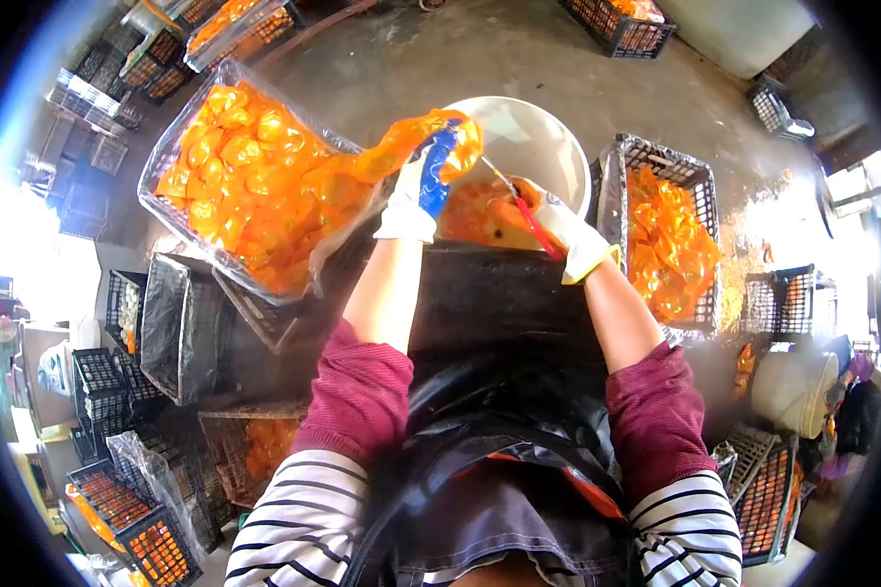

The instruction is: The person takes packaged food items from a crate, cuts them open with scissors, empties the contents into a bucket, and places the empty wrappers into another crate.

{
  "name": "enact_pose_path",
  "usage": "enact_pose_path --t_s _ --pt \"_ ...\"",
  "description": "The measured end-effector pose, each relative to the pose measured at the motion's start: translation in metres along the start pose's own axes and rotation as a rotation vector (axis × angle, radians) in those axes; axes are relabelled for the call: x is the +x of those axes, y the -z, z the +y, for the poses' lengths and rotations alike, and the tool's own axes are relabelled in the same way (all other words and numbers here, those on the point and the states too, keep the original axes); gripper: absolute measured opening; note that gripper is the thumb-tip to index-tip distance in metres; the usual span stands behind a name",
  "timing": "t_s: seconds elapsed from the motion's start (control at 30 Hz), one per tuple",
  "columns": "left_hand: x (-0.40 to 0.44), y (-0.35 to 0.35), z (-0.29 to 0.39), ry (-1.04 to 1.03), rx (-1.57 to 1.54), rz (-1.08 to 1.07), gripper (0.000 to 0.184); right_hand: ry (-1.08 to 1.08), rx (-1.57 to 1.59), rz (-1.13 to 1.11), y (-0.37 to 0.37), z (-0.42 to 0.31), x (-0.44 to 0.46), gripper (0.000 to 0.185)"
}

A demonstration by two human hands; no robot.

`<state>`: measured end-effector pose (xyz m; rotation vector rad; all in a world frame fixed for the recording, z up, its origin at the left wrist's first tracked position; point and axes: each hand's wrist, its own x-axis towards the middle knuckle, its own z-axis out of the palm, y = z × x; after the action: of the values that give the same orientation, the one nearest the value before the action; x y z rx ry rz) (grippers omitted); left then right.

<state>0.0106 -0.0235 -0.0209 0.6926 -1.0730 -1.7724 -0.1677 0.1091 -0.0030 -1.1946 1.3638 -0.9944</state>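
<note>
My left hand (426,181), in a white and blue glove, is closed on a glossy orange piece (396,145) that stretches back to the left crate. In a white and yellow glove, my right hand (553,220) grips a red-handled tool (533,227) whose thin metal end points up and left toward the orange piece. Both hands are above a round white bucket (543,127) with orange matter and liquid low inside. Left of it, a plastic-lined crate (157,161) is heaped with shiny orange pieces (255,166). A black crate (705,186) on the right holds more orange pieces (661,245).
Empty-looking lined crates (171,313) stand at the left, near a lower crate (220,440) with orange contents. Stacked crates (152,553) line the lower left. A white bucket (793,391) lies at the right above another crate (768,499). One crate (622,29) stands farther back.
</note>
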Motion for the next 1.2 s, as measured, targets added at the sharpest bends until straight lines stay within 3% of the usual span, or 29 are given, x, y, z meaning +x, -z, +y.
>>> enact_pose_path --t_s 0.07,0.17,0.23,0.3,0.37,0.43,0.47,0.53,0.57,0.63,0.77,0.9,0.97,1.07,1.13,1.2 --pt "-0.006 -0.005 0.010 -0.247 0.477 -0.120 0.036 0.012 -0.164 0.021 -0.004 -0.012 -0.005 0.034" --pt "-0.010 -0.002 0.012 -0.486 0.783 -0.168 0.040 -0.002 -0.439 0.095 -0.005 -0.022 -0.005 0.033" --pt "-0.012 -0.002 0.013 -0.621 0.943 -0.110 0.042 -0.093 -0.293 0.096 -0.008 -0.023 -0.006 0.033" --pt "-0.008 -0.004 0.016 -0.187 0.425 -0.079 0.042 -0.171 -0.124 0.115 -0.008 -0.026 -0.006 0.034" --pt "-0.010 -0.010 0.012 0.233 -0.281 0.031 0.043 -0.233 0.069 0.149 -0.008 -0.031 -0.004 0.035" --pt "-0.007 -0.004 -0.006 0.094 -0.066 -0.123 0.043 -0.210 0.101 0.176 -0.008 -0.028 -0.002 0.033" --pt "-0.001 0.004 -0.017 -0.126 0.203 -0.163 0.038 -0.199 0.118 0.190 -0.008 -0.023 -0.002 0.032" --pt "0.012 0.018 -0.036 -0.391 0.782 -0.170 0.030 0.007 -0.155 0.237 -0.004 0.026 0.017 0.029" --pt "0.017 0.031 -0.046 -0.431 1.095 -0.133 0.026 0.111 -0.290 0.257 -0.003 0.041 0.024 0.028" --pt "0.016 0.033 -0.046 -0.429 1.448 -0.126 0.023 0.062 -0.207 0.236 -0.010 0.000 0.006 0.027" --pt "-0.001 0.008 -0.012 -0.347 1.522 -0.178 0.022 -0.189 -0.098 0.149 -0.009 -0.011 0.003 0.027" --pt "-0.011 -0.007 0.005 -0.257 1.720 -0.191 0.023 -0.014 -0.107 0.213 -0.016 0.001 0.007 0.027" --pt "-0.002 0.008 -0.013 -0.196 1.494 -0.198 0.026 0.047 -0.242 0.236 -0.020 -0.010 0.005 0.027" --pt "0.017 0.031 -0.048 -0.200 1.129 -0.122 0.029 -0.200 0.305 0.159 -0.018 -0.016 0.001 0.028" --pt "0.010 0.019 -0.030 -0.188 1.246 -0.124 0.034 -0.108 -0.089 0.173 -0.016 -0.014 0.000 0.027" --pt "-0.004 -0.001 0.002 -0.122 1.730 -0.216 0.040 0.052 -0.345 0.208 -0.018 -0.009 0.002 0.026"
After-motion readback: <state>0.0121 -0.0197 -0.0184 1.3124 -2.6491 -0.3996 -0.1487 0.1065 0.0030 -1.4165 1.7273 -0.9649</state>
